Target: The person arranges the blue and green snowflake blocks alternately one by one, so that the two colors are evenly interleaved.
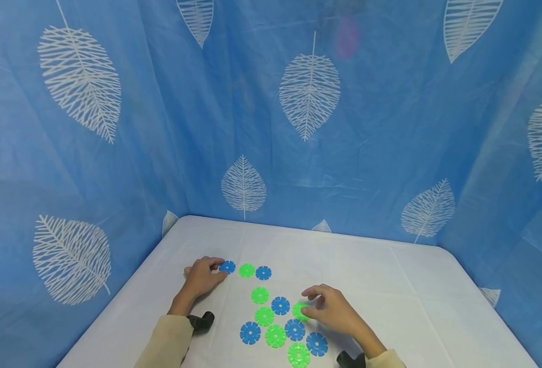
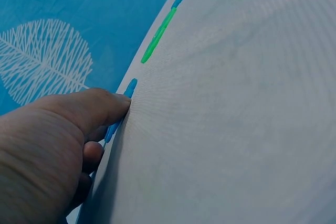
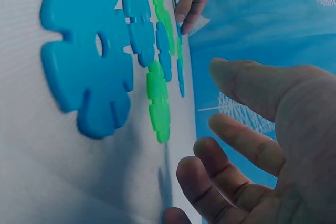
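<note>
Left of lower centre, pinching a blue disc (image 1: 227, 267) with left hand (image 1: 200, 278); at lower centre, hovering by a green disc (image 1: 297, 311) with right hand (image 1: 333, 309) spread; could nudge it askew by lowering carelessly.

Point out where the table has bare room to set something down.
Free: the table right of the right hand, and behind the back discs up to the curtain. Crowded: the near disc cluster, beside that hand.

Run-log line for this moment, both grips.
left grip: pinches blue disc, far row's left end | right grip: above green disc, holding nothing | other discs: flat on white table
</note>
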